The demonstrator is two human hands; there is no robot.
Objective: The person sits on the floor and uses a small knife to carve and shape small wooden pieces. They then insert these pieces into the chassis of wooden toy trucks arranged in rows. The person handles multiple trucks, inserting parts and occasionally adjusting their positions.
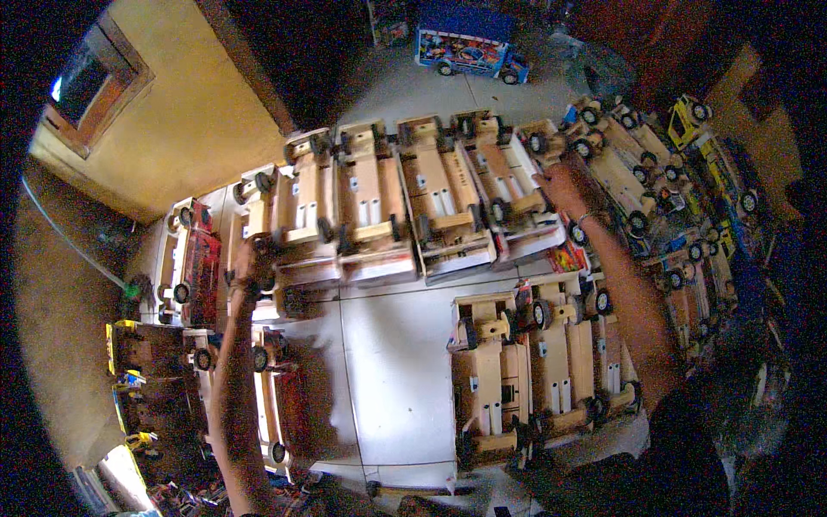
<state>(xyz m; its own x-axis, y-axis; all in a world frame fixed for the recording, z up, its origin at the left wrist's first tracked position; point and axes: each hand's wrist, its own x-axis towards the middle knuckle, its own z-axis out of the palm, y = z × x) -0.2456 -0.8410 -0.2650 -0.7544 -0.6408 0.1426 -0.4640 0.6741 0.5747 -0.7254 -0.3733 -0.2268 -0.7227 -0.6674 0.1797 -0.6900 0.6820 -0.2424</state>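
Note:
Several wooden toy trucks (370,185) stand side by side in a row, their undersides and black wheels turned up. At the row's left end, my left hand (247,263) presses against the outer truck, its fingers partly hidden and blurred. My right hand (565,191) grips the side of the truck at the right end (508,177), fingers bent over its edge. The row is clasped between my two hands, and its near edge is smeared by motion. Whether it is lifted off the floor I cannot tell.
More upturned toy trucks (564,366) lie near right, and others (637,159) crowd the far right. At the left are a red one (202,258) and several near my left forearm. A blue toy truck (465,47) stands upright on the tiled floor (392,379), beyond the row. A yellow wall (189,112) rises at left.

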